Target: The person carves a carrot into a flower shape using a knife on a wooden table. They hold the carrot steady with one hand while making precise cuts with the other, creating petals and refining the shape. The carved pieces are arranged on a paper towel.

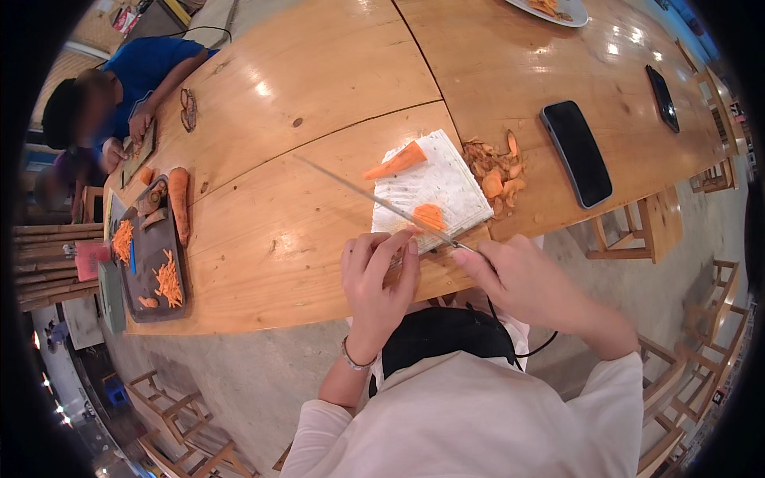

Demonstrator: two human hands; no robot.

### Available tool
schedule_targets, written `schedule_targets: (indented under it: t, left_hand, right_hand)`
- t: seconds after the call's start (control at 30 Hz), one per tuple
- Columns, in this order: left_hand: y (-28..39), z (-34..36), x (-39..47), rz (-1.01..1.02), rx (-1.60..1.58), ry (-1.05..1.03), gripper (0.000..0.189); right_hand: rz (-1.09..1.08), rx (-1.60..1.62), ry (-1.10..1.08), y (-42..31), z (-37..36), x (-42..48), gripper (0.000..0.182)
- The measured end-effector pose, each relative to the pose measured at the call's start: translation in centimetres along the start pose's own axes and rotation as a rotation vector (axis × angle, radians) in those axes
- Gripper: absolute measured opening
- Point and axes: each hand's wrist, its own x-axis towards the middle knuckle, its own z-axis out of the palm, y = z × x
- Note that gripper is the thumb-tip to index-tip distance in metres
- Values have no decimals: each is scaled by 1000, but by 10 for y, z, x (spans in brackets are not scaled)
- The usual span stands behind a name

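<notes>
My right hand [508,278] grips the handle of a long thin-bladed knife [376,200]. The blade points to the upper left and crosses above a white cutting surface [451,173], which may be folded paper. My left hand [379,278] is at its near edge, fingers bent and fingertips close by the blade; whether they pinch anything is hidden. Thin orange carrot slices [429,216] lie in an overlapping group just beyond the blade. Farther back on the white surface rests a peeled, tapered carrot piece [397,161].
Carrot peelings [496,173] are heaped right of the white surface. Two phones [577,153] [662,98] and a plate [565,13] stand beyond. At left, a dark tray [173,284] holds shredded carrot, beside a whole carrot [178,203]. Another person [149,74] works at a small board [138,155].
</notes>
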Motion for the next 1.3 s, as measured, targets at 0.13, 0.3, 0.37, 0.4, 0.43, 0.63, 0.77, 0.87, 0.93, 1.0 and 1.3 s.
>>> schedule_targets:
  t: [0.13, 0.3, 0.37, 0.4, 0.43, 0.63, 0.77, 0.87, 0.93, 1.0, 1.3]
  left_hand:
    - [2, -6, 4, -18, -17, -42, 24]
    - [14, -15, 34, 173, 87, -164, 43]
    - [15, -12, 44, 233, 113, -241, 45]
    - [12, -8, 46, 259, 130, -275, 43]
    - [10, -6, 48, 285, 148, -310, 41]
    - [15, -4, 54, 161, 107, -436, 31]
    - [13, -2, 52, 168, 122, -468, 29]
    - [11, -1, 51, 199, 105, -451, 26]
    - [13, 0, 49, 203, 71, -396, 24]
    - [12, 0, 51, 251, 115, -430, 25]
    - [15, 5, 49, 384, 455, -434, 21]
  right_hand:
    - [15, 186, 105, 0, -2, -2, 51]
    - [35, 330, 219, 6, 1, -11, 49]
    - [11, 372, 305, 10, 7, -16, 49]
    - [-1, 396, 349, 11, 9, -18, 49]
    - [3, 423, 354, 12, 10, -21, 49]
    - [118, 545, 364, 30, 16, -39, 51]
    - [166, 582, 376, 45, 23, -50, 54]
    - [208, 620, 373, 51, 24, -56, 56]
    - [222, 641, 379, 52, 25, -58, 56]
    - [221, 660, 393, 52, 25, -58, 57]
    - [213, 657, 365, 54, 30, -59, 58]
